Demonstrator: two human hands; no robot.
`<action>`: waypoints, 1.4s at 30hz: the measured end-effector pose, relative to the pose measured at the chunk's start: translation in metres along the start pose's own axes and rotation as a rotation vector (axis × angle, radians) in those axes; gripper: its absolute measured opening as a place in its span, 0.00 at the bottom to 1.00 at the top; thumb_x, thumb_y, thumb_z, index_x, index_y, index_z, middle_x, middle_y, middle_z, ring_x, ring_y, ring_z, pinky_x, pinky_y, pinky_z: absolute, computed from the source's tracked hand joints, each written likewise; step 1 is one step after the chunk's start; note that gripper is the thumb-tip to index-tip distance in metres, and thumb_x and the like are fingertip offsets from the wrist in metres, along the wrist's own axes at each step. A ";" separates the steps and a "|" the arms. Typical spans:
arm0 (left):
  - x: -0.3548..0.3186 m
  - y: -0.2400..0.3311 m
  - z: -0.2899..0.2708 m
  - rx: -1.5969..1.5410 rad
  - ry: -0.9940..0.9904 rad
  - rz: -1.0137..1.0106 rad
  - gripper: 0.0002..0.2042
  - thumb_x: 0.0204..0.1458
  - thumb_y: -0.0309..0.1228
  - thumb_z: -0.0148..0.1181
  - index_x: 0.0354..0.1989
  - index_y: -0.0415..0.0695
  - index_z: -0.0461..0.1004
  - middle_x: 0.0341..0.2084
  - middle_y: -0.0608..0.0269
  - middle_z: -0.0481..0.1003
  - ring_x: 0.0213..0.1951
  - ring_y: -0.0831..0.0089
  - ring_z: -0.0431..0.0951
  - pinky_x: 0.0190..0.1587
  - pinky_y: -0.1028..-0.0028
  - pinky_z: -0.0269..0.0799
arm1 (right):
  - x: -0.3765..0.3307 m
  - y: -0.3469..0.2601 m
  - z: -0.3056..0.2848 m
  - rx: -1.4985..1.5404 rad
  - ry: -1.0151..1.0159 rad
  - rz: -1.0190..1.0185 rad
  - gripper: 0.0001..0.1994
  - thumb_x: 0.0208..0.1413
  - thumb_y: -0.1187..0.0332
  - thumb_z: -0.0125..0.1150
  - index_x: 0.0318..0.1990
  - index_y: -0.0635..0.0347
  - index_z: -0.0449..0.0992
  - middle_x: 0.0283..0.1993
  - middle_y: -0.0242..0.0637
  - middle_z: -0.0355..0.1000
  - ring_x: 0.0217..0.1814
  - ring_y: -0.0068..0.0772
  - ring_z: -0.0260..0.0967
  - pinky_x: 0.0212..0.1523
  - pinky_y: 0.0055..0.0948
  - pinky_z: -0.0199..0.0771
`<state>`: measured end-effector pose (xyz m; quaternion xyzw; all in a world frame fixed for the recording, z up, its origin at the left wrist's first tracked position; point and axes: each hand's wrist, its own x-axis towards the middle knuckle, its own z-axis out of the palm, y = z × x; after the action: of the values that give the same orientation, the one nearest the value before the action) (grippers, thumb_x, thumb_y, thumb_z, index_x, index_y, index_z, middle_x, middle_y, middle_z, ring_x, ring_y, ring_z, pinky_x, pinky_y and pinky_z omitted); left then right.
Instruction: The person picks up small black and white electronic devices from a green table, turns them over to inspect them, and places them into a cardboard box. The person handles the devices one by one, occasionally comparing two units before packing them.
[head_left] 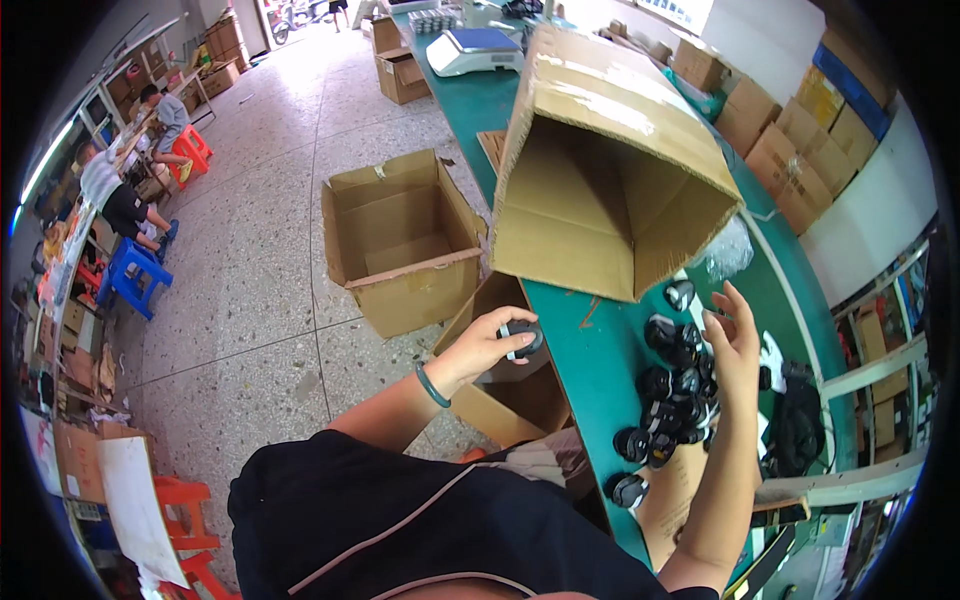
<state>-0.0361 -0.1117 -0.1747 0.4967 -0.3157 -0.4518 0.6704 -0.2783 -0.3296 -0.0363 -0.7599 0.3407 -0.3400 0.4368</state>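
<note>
Left hand (495, 343) is closed around a small black round part (522, 339), fingers curled over its top, held just off the left edge of the green bench (590, 350) and above an open brown box (510, 385) that stands on the floor against the bench side. A green band sits on that wrist. Right hand (735, 340) is open and holds nothing — fingers spread and slightly bent, palm turned toward the left, raised over a heap of similar black parts (672, 395) lying on the bench. 1 more black part (628, 490) lies apart from the heap, nearer the person, beside a flat sheet of cardboard (670, 500). Behind the heap a large carton (600, 165) lies tipped on its side on the bench, its open mouth facing the person. A second open carton (400, 240) stands on the speckled floor to the left, well apart from the hands. At the far end of the bench sits a scale (475, 50) — beyond it, more cartons are stacked along the wall.
</note>
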 end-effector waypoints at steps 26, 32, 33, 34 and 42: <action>0.139 0.018 0.068 1.711 -0.164 0.578 0.23 0.49 0.34 0.60 0.55 0.43 0.70 0.56 0.47 0.68 0.58 0.53 0.68 0.57 0.62 0.66 | -0.198 0.008 -0.063 -0.361 0.073 0.051 0.13 0.51 0.75 0.61 0.45 0.65 0.75 0.42 0.44 0.73 0.42 0.40 0.74 0.43 0.30 0.72; 0.104 -0.003 0.108 1.671 -0.147 0.833 0.14 0.53 0.29 0.55 0.48 0.43 0.74 0.50 0.51 0.74 0.51 0.56 0.74 0.52 0.63 0.70 | -0.141 0.046 -0.042 -0.762 0.215 -0.145 0.18 0.47 0.70 0.65 0.48 0.59 0.74 0.48 0.42 0.71 0.50 0.47 0.69 0.50 0.38 0.70; 0.099 -0.005 0.112 1.669 -0.137 0.833 0.14 0.53 0.29 0.55 0.48 0.43 0.75 0.49 0.52 0.74 0.51 0.56 0.74 0.52 0.63 0.70 | -0.130 0.053 -0.040 -0.792 0.236 -0.192 0.19 0.47 0.70 0.65 0.49 0.58 0.74 0.49 0.41 0.71 0.51 0.47 0.68 0.51 0.39 0.69; 0.096 -0.006 0.117 1.667 -0.128 0.835 0.14 0.52 0.29 0.55 0.47 0.43 0.75 0.48 0.52 0.74 0.50 0.56 0.74 0.52 0.63 0.70 | -0.120 0.058 -0.038 -0.826 0.205 -0.160 0.20 0.46 0.69 0.66 0.49 0.58 0.74 0.49 0.40 0.71 0.52 0.46 0.67 0.51 0.39 0.68; 0.058 0.009 0.141 1.088 -0.122 0.855 0.16 0.48 0.26 0.62 0.47 0.44 0.75 0.45 0.55 0.75 0.50 0.60 0.74 0.52 0.67 0.68 | -0.106 0.081 -0.041 -0.854 0.191 -0.136 0.20 0.45 0.63 0.68 0.48 0.57 0.75 0.48 0.39 0.73 0.51 0.47 0.68 0.52 0.41 0.64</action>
<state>-0.1340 -0.2175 -0.1246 0.5679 -0.7024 0.0475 0.4265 -0.3868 -0.2926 -0.1164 -0.8582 0.4386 -0.2654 0.0270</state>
